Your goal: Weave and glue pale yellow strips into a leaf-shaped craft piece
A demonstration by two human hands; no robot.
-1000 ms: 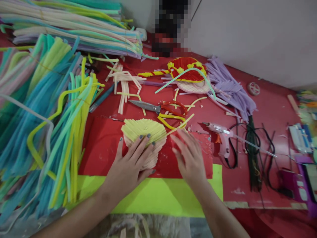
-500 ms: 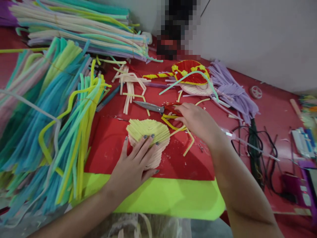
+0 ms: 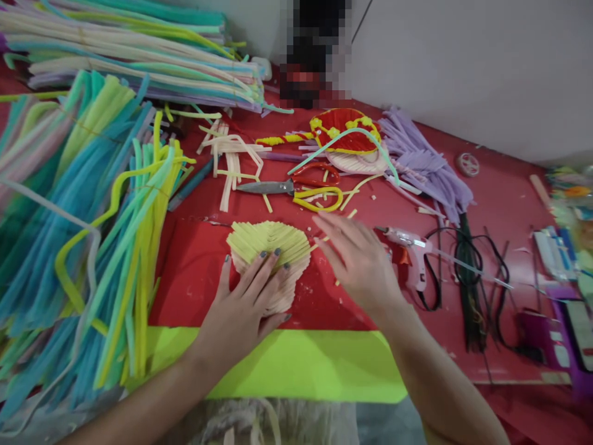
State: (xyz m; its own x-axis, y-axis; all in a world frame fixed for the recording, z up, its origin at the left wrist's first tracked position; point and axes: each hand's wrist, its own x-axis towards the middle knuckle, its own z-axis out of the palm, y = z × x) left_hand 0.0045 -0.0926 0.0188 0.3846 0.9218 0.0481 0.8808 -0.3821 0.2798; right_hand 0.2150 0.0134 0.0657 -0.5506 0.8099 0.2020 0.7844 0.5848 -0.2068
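My left hand [image 3: 250, 290] lies flat with fingers spread, pressing on a fan-shaped piece made of pipe cleaners [image 3: 271, 238], pale yellow on top and cream below. A thin pale yellow strip [image 3: 317, 245] sticks out from its right edge towards my right hand [image 3: 359, 262]. That hand hovers with its fingers stretched out and apart, holding nothing I can see; whether a fingertip touches the strip I cannot tell. Just beyond it, scissors [image 3: 290, 186] with one red and one yellow handle rest on the red table. A pink and white glue gun [image 3: 414, 250] is at its right.
Bundles of coloured pipe cleaners [image 3: 102, 185] fill the left side. At the back lies a red and yellow decorated piece [image 3: 345, 131] beside lilac pipe cleaners [image 3: 424, 157]. Black cables [image 3: 503, 290] run along the right. A lime green sheet [image 3: 301, 364] covers the near edge.
My right hand has let go of the scissors and drawn back towards me, fingers opening. The scissors now lie flat on the table. My left hand stays on the pipe-cleaner piece.
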